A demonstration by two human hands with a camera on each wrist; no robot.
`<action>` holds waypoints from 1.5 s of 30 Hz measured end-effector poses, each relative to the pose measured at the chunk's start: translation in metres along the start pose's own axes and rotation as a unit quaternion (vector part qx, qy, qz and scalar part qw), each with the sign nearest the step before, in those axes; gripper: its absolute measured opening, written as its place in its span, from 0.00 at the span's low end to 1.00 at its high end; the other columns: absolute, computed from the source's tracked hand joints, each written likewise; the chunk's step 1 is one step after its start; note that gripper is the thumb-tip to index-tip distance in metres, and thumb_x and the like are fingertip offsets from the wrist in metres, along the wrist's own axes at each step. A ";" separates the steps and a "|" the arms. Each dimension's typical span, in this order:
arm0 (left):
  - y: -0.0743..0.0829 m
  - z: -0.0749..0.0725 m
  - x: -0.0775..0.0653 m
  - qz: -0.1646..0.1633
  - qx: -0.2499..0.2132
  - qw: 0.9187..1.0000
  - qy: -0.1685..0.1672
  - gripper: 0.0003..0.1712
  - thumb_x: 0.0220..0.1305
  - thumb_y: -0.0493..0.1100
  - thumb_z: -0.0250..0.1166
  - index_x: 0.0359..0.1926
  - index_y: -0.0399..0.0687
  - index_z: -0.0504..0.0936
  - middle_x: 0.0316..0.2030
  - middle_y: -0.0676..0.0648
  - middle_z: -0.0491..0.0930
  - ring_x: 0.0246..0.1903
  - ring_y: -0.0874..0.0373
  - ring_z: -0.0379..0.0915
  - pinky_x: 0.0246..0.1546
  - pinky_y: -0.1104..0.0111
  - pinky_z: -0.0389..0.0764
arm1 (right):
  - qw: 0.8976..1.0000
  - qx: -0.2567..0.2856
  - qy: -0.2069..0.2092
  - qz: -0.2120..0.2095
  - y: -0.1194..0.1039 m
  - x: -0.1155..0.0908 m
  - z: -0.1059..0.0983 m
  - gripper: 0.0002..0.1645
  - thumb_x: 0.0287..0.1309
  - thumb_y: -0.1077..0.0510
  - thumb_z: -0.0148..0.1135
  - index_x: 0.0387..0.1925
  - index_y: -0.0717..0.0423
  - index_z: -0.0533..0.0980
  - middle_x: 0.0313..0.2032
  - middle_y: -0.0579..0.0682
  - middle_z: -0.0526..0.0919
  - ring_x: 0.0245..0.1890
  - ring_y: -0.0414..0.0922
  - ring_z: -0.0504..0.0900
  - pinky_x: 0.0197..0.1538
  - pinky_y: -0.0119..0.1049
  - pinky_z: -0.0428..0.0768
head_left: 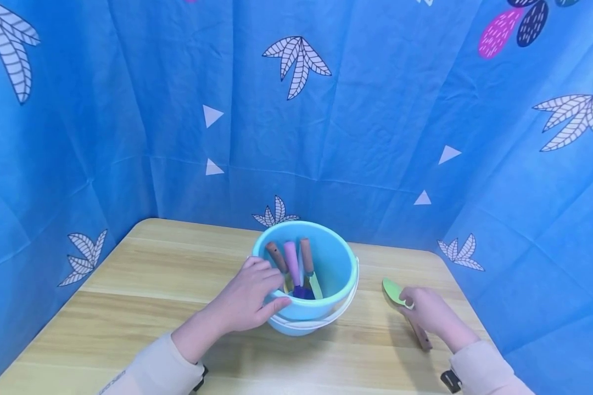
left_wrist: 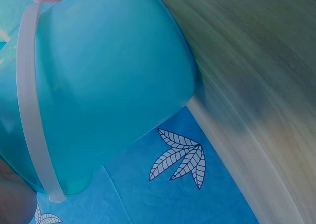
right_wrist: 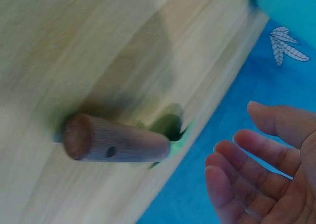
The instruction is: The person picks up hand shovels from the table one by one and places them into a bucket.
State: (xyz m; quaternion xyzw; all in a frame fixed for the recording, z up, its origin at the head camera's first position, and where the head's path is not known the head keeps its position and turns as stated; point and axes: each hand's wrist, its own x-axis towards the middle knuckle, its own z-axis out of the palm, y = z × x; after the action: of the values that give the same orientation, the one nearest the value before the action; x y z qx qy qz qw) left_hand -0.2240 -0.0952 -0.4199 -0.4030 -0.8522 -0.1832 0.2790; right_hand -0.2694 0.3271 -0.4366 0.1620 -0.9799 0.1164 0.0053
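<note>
A light blue bucket (head_left: 340,262) stands upright on the table, with a white carrying handle (left_wrist: 30,95) hanging against its outside. My left hand (head_left: 247,296) grips the bucket's rim at its near left side, thumb along the front edge. Inside lean several tools, among them one with a purple handle (head_left: 292,257) and one with a brown handle (head_left: 306,254). To the right lies a small toy trowel (head_left: 391,289), with a green blade and a brown handle (right_wrist: 121,141). My right hand (head_left: 432,314) hovers over it; the right wrist view shows relaxed fingers (right_wrist: 238,157) holding nothing.
The wood-grain table (head_left: 143,274) ends at a back edge behind the bucket. Blue patterned cloth (head_left: 375,109) hangs behind it and along both sides.
</note>
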 end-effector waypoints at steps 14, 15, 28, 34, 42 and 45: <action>0.000 0.001 0.000 0.004 -0.001 1.000 0.001 0.20 0.74 0.61 0.52 0.27 0.58 0.69 0.25 0.63 0.65 0.34 0.63 0.65 0.48 0.61 0.67 | 0.997 0.011 -0.022 0.075 0.021 -0.001 0.013 0.17 0.56 0.60 0.69 0.43 0.68 0.78 0.34 0.56 0.84 0.33 0.50 0.82 0.41 0.52 0.82; 0.000 0.001 0.000 0.004 0.000 1.000 0.001 0.20 0.74 0.61 0.52 0.27 0.58 0.69 0.25 0.63 0.65 0.34 0.63 0.65 0.48 0.61 0.67 | 0.996 0.013 -0.025 0.083 0.021 -0.001 0.014 0.17 0.56 0.60 0.69 0.43 0.68 0.78 0.34 0.55 0.84 0.32 0.48 0.81 0.40 0.52 0.82; -0.002 0.001 -0.001 0.006 0.000 1.000 0.006 0.21 0.74 0.62 0.52 0.27 0.57 0.69 0.25 0.62 0.65 0.33 0.63 0.64 0.48 0.61 0.67 | 0.991 0.029 -0.046 0.125 0.021 -0.011 0.026 0.19 0.66 0.57 0.59 0.46 0.73 0.75 0.21 0.49 0.76 0.17 0.43 0.73 0.26 0.40 0.74; -0.002 0.000 -0.001 0.006 0.000 1.000 0.004 0.20 0.74 0.62 0.52 0.27 0.58 0.69 0.25 0.62 0.65 0.33 0.63 0.64 0.47 0.62 0.67 | 0.988 0.032 -0.060 0.139 0.022 -0.012 0.033 0.22 0.70 0.53 0.55 0.47 0.72 0.75 0.22 0.49 0.76 0.19 0.44 0.73 0.28 0.41 0.75; -0.004 0.001 0.000 0.006 -0.003 1.000 0.008 0.20 0.74 0.61 0.52 0.27 0.58 0.69 0.25 0.63 0.65 0.33 0.63 0.64 0.47 0.62 0.67 | 0.987 0.044 -0.058 0.141 0.023 -0.016 0.041 0.14 0.64 0.56 0.63 0.38 0.65 0.74 0.21 0.49 0.74 0.20 0.44 0.75 0.28 0.41 0.76; -0.004 0.001 0.000 0.005 -0.003 1.000 0.008 0.20 0.74 0.61 0.52 0.27 0.58 0.69 0.25 0.63 0.65 0.33 0.63 0.63 0.47 0.62 0.67 | 0.987 0.046 -0.053 0.143 0.023 -0.017 0.043 0.12 0.62 0.57 0.64 0.36 0.63 0.73 0.21 0.49 0.74 0.19 0.43 0.75 0.28 0.40 0.75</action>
State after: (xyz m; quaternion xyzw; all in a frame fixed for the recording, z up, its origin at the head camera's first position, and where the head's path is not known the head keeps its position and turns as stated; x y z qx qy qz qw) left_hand -0.2274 -0.0973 -0.4210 -0.4063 -0.8475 -0.1878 0.2852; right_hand -0.2599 0.3440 -0.4844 0.0267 -0.9854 0.1524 -0.0712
